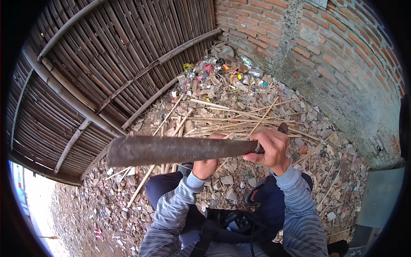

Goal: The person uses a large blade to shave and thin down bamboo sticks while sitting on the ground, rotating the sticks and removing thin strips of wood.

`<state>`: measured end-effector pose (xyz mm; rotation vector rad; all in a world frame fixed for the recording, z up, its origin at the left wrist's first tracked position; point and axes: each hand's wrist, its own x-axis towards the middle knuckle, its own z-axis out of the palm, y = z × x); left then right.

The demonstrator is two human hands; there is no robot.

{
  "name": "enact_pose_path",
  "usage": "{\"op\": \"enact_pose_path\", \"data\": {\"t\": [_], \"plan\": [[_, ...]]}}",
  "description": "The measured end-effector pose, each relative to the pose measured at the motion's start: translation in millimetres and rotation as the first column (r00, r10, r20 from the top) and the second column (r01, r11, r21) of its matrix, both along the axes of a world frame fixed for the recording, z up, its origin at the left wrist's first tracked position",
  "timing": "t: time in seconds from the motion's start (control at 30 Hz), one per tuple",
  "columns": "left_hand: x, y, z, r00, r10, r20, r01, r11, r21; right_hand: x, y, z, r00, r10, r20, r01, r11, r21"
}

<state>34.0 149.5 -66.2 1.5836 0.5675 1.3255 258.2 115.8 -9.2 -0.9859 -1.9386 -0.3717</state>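
Note:
My right hand [269,150] is closed around the handle of a machete [184,150]. Its broad, dark, worn blade lies across the view, pointing left. Behind the blade is my left hand [205,166]; fingertips show above the blade and the palm side below it. The fingers look curled, but the blade covers most of them, and what they hold cannot be made out. A thin pale strip [223,163] passes close to that hand. Beyond both hands, several long split bamboo strips [227,124] lie crossed on the ground.
Stony ground [120,205] with rubble surrounds my bent legs. Colourful litter [239,73] is heaped in the far corner. A bamboo slat wall [115,47] rises at left, a brick wall [334,64] at right. A grey panel [381,199] stands at lower right.

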Motion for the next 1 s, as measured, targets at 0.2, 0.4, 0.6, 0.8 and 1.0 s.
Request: {"op": "enact_pose_path", "data": {"t": [0.2,0.4,0.6,0.8,1.0], "plan": [[-1.8,-0.3,17.9,0.982,-0.115,0.153,0.101,0.99,0.095,-14.0,-15.3,17.3,0.985,0.008,0.174,-0.025,0.995,0.097],[-7.9,1.9,19.6,0.995,-0.081,0.059,0.063,0.962,0.266,-17.9,-18.7,20.3,0.978,-0.005,0.207,-0.02,0.993,0.117],[-5.0,-13.6,14.8,0.997,0.082,-0.003,-0.078,0.959,0.272,-16.2,-10.2,15.1,0.994,-0.007,0.108,0.002,0.999,0.039],[8.2,-16.9,24.9,0.908,0.267,-0.322,-0.257,0.963,0.077,-13.2,4.7,-10.3,0.995,-0.1,-0.014,0.089,0.934,-0.346],[11.3,-8.6,13.7,0.915,0.186,-0.359,-0.237,0.966,-0.106,-5.3,16.8,-33.5,0.995,-0.099,0.002,0.086,0.853,-0.515]]}}
